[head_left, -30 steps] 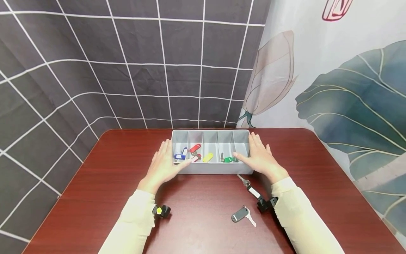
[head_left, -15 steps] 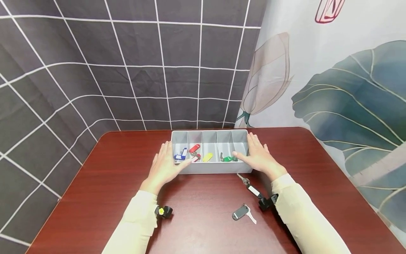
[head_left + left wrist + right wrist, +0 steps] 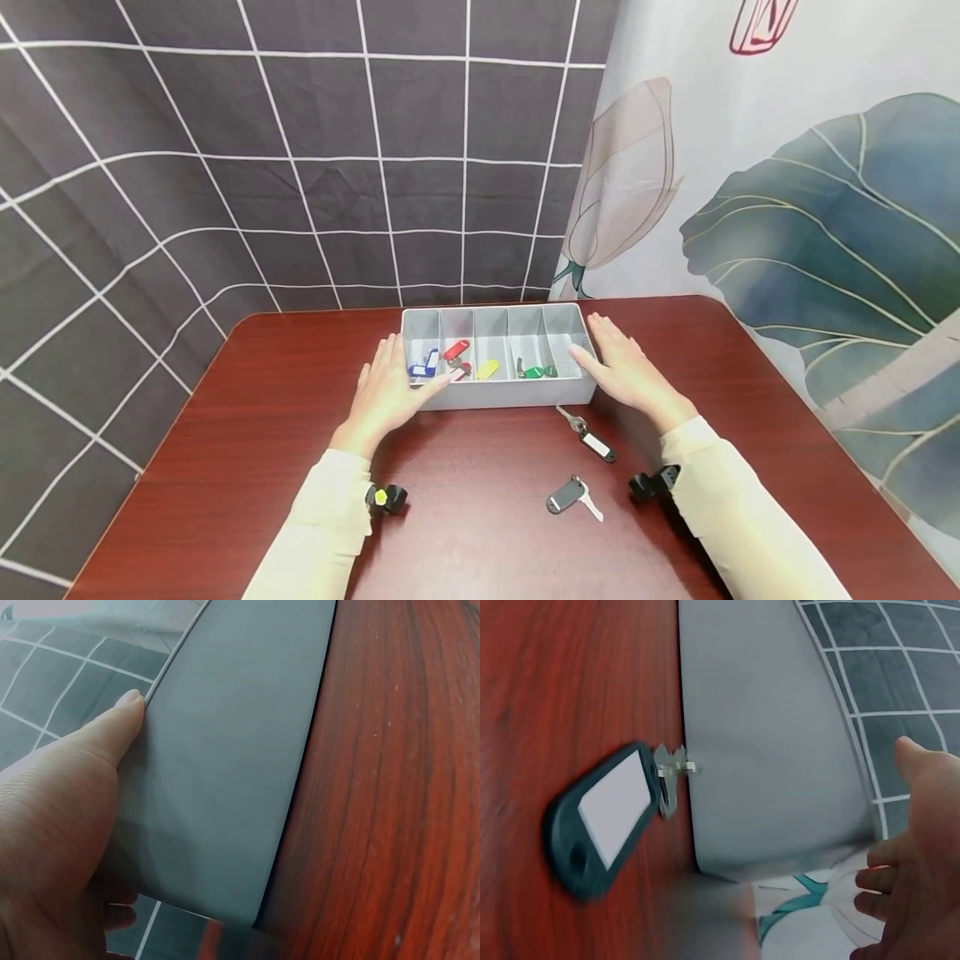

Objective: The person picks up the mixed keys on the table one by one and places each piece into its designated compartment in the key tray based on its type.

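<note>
A light grey divided tray [image 3: 495, 395] sits near the back of the table, with key tags lying in its compartments. My left hand [image 3: 386, 390] rests along the tray's left end, fingers straight and thumb over the front rim. In the left wrist view the thumb lies at the front wall's upper edge. At the right end my right hand [image 3: 630, 371] is spread, its thumb overlapping the corner in the head view; the right wrist view shows the hand apart from the wall. Two keys lie in front: one with a black tag [image 3: 597, 446], one with a grey tag [image 3: 566, 495].
Blue tags [image 3: 424, 367] lie in the leftmost compartment. Rightward follow red tags [image 3: 456, 350], a yellow tag [image 3: 487, 369] and a green tag [image 3: 533, 372], each in its own compartment. A dark gridded curtain [image 3: 322, 200] and a floral curtain [image 3: 795, 233] hang behind the table [image 3: 285, 417].
My right hand has shifted right, away from the tray's end, uncovering the whole black tag. The left hand keeps its place. The head view has turned slightly right.
</note>
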Demonstrator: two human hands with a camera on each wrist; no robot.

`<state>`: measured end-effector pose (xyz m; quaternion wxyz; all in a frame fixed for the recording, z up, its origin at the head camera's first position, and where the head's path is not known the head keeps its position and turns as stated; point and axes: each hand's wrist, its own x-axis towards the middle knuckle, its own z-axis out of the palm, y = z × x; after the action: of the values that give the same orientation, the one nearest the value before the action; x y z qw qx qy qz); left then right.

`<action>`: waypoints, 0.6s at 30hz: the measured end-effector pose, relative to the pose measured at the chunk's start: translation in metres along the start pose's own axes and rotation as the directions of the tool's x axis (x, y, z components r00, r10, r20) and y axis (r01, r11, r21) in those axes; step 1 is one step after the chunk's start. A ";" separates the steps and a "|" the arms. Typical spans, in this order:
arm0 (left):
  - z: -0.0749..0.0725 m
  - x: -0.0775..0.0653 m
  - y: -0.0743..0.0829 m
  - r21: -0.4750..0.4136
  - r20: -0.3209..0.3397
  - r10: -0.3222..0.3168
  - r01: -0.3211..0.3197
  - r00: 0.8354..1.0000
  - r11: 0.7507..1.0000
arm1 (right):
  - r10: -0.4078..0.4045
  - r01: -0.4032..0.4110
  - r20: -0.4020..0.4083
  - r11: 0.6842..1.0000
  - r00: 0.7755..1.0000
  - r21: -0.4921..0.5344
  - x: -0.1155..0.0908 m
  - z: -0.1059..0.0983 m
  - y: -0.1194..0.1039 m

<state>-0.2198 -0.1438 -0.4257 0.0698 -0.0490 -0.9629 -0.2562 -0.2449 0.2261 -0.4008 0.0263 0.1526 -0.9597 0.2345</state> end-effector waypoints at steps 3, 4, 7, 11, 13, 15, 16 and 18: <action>-0.001 0.000 0.000 -0.004 0.001 -0.009 0.009 1.000 1.000 | -0.036 0.036 -0.059 0.999 0.998 0.012 -0.013 -0.006 0.006; -0.002 0.000 0.000 -0.004 0.001 -0.010 0.010 1.000 1.000 | -0.043 0.044 -0.077 0.999 0.996 0.013 -0.017 -0.008 0.008; -0.003 0.000 0.000 -0.006 0.000 -0.011 0.011 1.000 1.000 | -0.057 0.059 -0.127 0.998 0.990 0.016 -0.031 -0.012 0.014; -0.003 0.000 0.001 -0.001 0.002 -0.002 0.002 1.000 1.000 | -0.049 0.055 -0.150 0.998 0.988 0.041 -0.047 -0.015 0.023; -0.002 0.000 0.001 0.006 0.003 0.003 -0.003 1.000 1.000 | -0.040 0.049 -0.145 0.997 0.989 0.060 -0.054 -0.015 0.026; -0.002 0.000 0.001 0.012 0.005 0.006 -0.006 1.000 1.000 | -0.037 0.048 -0.132 0.996 0.991 0.076 -0.059 -0.015 0.029; -0.002 0.000 0.001 0.016 0.005 0.006 -0.006 1.000 1.000 | -0.038 0.048 -0.121 0.995 0.992 0.085 -0.061 -0.014 0.030; -0.001 0.000 0.001 0.012 0.004 0.011 -0.011 1.000 1.000 | -0.048 0.057 -0.094 0.994 0.994 0.096 -0.064 -0.012 0.031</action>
<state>-0.2193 -0.1440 -0.4244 0.0696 -0.0543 -0.9642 -0.2499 -0.1932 0.2758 -0.4113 0.0688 0.1679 -0.9404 0.2876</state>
